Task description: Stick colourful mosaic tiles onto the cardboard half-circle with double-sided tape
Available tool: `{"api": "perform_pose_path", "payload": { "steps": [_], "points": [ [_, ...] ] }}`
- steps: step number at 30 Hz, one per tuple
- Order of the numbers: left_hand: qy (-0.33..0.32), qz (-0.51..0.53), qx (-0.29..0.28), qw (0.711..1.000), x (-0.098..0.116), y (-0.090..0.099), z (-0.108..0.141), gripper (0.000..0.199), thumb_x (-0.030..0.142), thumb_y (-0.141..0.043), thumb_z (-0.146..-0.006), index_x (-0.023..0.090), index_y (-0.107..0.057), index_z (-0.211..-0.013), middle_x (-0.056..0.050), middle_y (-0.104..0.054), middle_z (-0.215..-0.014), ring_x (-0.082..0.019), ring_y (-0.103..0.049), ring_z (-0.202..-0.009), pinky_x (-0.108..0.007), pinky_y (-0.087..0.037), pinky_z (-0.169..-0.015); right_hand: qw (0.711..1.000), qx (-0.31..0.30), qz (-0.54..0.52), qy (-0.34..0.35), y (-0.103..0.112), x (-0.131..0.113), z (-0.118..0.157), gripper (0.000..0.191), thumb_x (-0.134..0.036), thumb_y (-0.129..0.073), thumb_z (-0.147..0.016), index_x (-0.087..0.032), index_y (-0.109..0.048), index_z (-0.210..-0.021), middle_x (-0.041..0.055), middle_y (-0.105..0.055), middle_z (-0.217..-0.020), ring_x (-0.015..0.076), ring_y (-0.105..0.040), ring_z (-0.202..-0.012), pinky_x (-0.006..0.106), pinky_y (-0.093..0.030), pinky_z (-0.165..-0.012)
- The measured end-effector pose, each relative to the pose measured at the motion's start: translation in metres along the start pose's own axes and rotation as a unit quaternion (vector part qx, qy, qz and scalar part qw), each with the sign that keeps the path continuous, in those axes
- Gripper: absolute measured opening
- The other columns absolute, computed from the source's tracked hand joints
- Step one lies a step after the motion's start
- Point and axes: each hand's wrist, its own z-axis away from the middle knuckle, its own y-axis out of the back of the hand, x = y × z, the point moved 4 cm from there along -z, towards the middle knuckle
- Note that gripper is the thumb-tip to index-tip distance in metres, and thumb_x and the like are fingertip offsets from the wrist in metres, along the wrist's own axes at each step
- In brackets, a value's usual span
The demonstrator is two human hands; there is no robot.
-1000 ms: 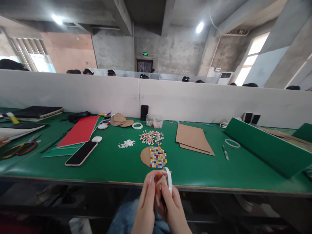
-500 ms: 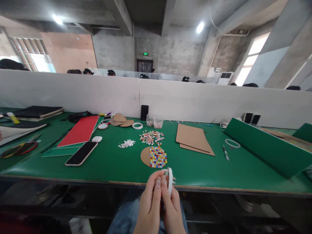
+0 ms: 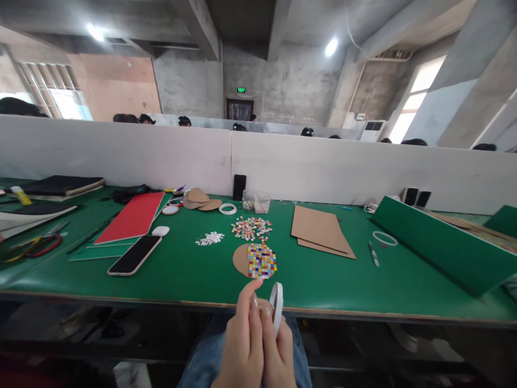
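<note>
Both of my hands are pressed together at the table's front edge, above my lap. My right hand (image 3: 278, 342) is closed around a white roll of tape (image 3: 277, 307), which stands on edge between thumb and fingers. Against it lies my left hand (image 3: 244, 337), its thumb beside the right thumb and its index finger pointing up past the roll. What the left fingers pinch is hidden. Just beyond is a round cardboard piece (image 3: 241, 260), partly covered by a grid of colourful mosaic tiles (image 3: 262, 260).
Loose coloured tiles (image 3: 251, 228) and white tiles (image 3: 210, 238) lie behind the cardboard. A phone (image 3: 135, 255) and red board (image 3: 131, 216) are left; cardboard sheets (image 3: 321, 230), a marker (image 3: 374, 254) and a green box (image 3: 440, 245) are right. A white partition (image 3: 323, 167) stands behind.
My hands have shifted slightly left and down with the roll of tape. The left index finger has straightened away from the roll's upper edge.
</note>
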Motion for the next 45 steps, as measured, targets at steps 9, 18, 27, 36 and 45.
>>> {"api": "perform_pose_path", "payload": {
  "steps": [9,18,27,36,45],
  "points": [
    [0.085,0.125,0.005,0.988,-0.005,0.002,-0.006,0.042,0.046,-0.042,-0.087,0.019,-0.050,-0.117,-0.008,-0.059,-0.119,-0.021,-0.055,-0.109,-0.028,-0.046,-0.088,0.993,-0.019,-0.093,-0.069,-0.011,0.004,-0.008,0.050,-0.065,-0.059,-0.066,-0.015,-0.061,-0.069,-0.0026,-0.054,-0.046,0.0108,-0.051,-0.041,0.020,-0.039,-0.038],
    [0.059,0.142,-0.002,0.988,-0.007,-0.012,0.002,0.033,0.038,-0.048,-0.085,0.018,-0.057,-0.110,-0.009,-0.061,-0.112,-0.021,-0.058,-0.105,-0.030,-0.045,-0.093,0.997,0.041,-0.019,0.055,0.002,0.014,-0.010,0.046,-0.059,-0.059,-0.071,-0.018,-0.066,-0.090,0.0073,-0.070,-0.086,0.0224,-0.064,-0.082,0.027,-0.051,-0.064],
    [0.035,0.107,0.023,0.993,-0.009,-0.005,0.002,0.035,0.030,-0.058,-0.078,0.017,-0.057,-0.110,-0.009,-0.063,-0.110,-0.020,-0.060,-0.100,-0.026,-0.049,-0.089,0.976,-0.012,0.133,0.169,0.008,0.037,-0.011,0.031,-0.042,-0.056,-0.081,-0.020,-0.071,-0.098,0.0106,-0.069,-0.103,0.0307,-0.057,-0.106,0.048,-0.039,-0.094],
    [0.066,0.137,0.006,0.988,-0.003,-0.005,0.002,0.041,0.038,-0.051,-0.080,0.016,-0.050,-0.114,-0.008,-0.067,-0.094,-0.020,-0.066,-0.083,-0.029,-0.054,-0.077,0.978,0.034,0.121,0.166,-0.007,0.012,0.005,0.023,-0.031,-0.052,-0.086,-0.023,-0.073,-0.092,0.0082,-0.070,-0.103,0.0264,-0.061,-0.100,0.045,-0.042,-0.095],
    [0.072,0.105,-0.020,0.992,-0.005,-0.003,-0.006,0.041,0.048,-0.033,-0.089,0.019,-0.048,-0.112,-0.009,-0.060,-0.114,-0.019,-0.057,-0.106,-0.028,-0.047,-0.088,0.999,-0.027,-0.024,0.005,-0.007,-0.009,-0.011,0.045,-0.059,-0.053,-0.077,-0.015,-0.062,-0.071,0.0005,-0.057,-0.052,0.0118,-0.051,-0.046,0.021,-0.042,-0.042]
  ]
}}
